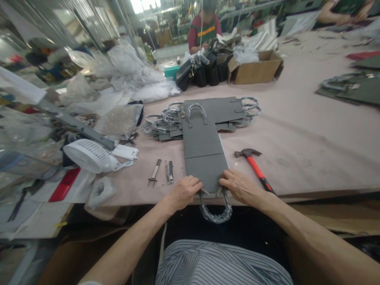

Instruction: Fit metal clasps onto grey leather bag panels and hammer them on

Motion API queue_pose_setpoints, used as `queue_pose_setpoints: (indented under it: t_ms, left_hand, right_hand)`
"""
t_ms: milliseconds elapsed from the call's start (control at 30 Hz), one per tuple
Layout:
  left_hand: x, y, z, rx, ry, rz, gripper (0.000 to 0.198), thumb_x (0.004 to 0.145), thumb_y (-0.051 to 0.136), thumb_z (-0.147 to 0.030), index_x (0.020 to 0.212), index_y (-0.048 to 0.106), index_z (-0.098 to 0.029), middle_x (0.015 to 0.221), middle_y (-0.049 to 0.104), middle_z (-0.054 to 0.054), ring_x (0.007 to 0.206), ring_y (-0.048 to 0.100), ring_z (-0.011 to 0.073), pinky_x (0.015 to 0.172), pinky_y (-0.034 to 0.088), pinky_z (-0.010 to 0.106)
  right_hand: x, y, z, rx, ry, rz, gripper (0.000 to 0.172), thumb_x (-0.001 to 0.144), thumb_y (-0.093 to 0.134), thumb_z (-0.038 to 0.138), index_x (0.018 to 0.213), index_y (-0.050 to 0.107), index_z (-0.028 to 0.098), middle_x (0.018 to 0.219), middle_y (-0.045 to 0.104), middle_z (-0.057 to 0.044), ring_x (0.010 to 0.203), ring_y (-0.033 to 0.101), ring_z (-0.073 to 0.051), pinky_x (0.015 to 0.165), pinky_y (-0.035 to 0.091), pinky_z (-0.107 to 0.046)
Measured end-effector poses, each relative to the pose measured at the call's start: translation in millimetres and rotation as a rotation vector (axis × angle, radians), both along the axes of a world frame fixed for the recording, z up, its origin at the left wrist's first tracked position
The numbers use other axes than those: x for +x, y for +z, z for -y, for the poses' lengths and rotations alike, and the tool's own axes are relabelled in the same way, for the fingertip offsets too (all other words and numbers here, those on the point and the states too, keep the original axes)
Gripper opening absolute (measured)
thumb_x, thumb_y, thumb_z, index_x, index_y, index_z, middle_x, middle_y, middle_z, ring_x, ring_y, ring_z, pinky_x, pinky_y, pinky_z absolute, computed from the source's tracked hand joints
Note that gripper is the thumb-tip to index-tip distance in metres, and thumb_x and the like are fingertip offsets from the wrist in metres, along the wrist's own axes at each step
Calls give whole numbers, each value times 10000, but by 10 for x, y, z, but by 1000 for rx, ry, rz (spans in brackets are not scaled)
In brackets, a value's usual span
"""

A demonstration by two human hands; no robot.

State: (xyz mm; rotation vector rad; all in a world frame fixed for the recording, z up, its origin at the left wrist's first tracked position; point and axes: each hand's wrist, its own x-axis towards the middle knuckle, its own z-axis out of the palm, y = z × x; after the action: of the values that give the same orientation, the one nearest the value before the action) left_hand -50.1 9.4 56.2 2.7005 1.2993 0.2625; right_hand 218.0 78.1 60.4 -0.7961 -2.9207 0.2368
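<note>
A long grey bag panel (204,146) lies flat on the table, its near end at the front edge. One plastic-wrapped handle (216,215) hangs over that edge, and another wrapped handle (197,111) lies at the panel's far end. My left hand (185,192) pinches the panel's near left corner beside the handle's base. At the near right corner, my right hand (239,186) has its fingers closed on the panel too. Under the panel's far part is a stack of similar grey bag panels (225,111) with wrapped handles sticking out on both sides.
A claw hammer (255,166) with a red handle lies to the right. Small metal tools (154,173) and a white fan (89,155) are on the left. Black bags (204,71) and a cardboard box (257,69) stand at the back, where a person (204,29) sits.
</note>
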Motion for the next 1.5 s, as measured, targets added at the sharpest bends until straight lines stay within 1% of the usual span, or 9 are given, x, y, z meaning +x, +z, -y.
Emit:
queue_pose_setpoints:
  t_ms: [333,567,667,767,900,1067,1200,1333,1500]
  left_hand:
    - [-231,-413,176,180,-54,252,406,965,351,-56,1165,684,-173,1243,694,138,1168,630,205,1018,553,409]
    - [-65,-327,303,147,95,295,449,897,382,-26,1191,685,-181,1275,691,132,1233,622,217,1058,544,429]
    - [-78,-368,352,175,354,435,396,928,399,-67,1171,689,-185,1202,726,129,1169,661,206,1026,554,389]
    - [-235,-397,326,180,764,471,290,960,451,-146,1077,714,-181,1045,762,123,997,715,217,922,571,368]
    - [-515,-251,92,-70,1120,336,205,954,548,-284,960,732,-192,957,775,105,875,727,239,805,547,349]
    - [-644,-40,-345,-357,1150,91,319,844,685,-480,851,720,-164,887,768,146,846,725,265,710,507,316]
    - [-610,-35,-552,-442,1134,-9,253,791,718,-396,826,715,-146,873,763,165,822,732,275,663,491,308]
    - [-587,-61,-558,-448,1091,-32,90,737,696,-221,799,704,-155,891,763,178,883,736,303,689,494,316]
    - [-639,-99,-408,-360,1100,70,73,744,666,-223,699,631,-177,782,735,144,870,731,310,715,520,331]
  right_hand:
    - [165,-207,30,46,92,-134,323,763,445,-45,871,664,167,1094,633,-113,913,533,-210,816,490,-345]
    - [142,-266,147,-115,-179,-526,391,946,391,101,1244,630,189,1099,691,-97,991,616,-211,852,537,-366]
    - [50,-325,152,-138,-261,-565,319,1004,418,256,1200,661,188,1054,696,-98,953,616,-235,848,513,-402]
    - [-68,-416,163,-67,-303,-575,327,999,450,353,1094,708,177,1008,680,-118,928,591,-263,856,473,-448]
    - [-145,-507,185,-31,-377,-595,336,999,437,359,1075,713,184,1000,662,-119,926,577,-262,848,443,-444]
    - [-139,-518,204,-7,-371,-576,309,1006,435,321,1088,694,174,1014,645,-113,933,558,-252,855,422,-418]
    - [-158,-501,244,-5,-396,-563,297,1015,430,291,1105,681,162,1032,636,-111,946,539,-246,868,406,-414]
    - [-174,-501,267,-3,-405,-572,289,1016,435,296,1112,677,170,1025,635,-104,929,520,-243,863,403,-414]
    - [-172,-518,273,-10,-411,-594,268,1003,457,285,1115,678,183,1027,632,-101,937,516,-247,865,400,-417]
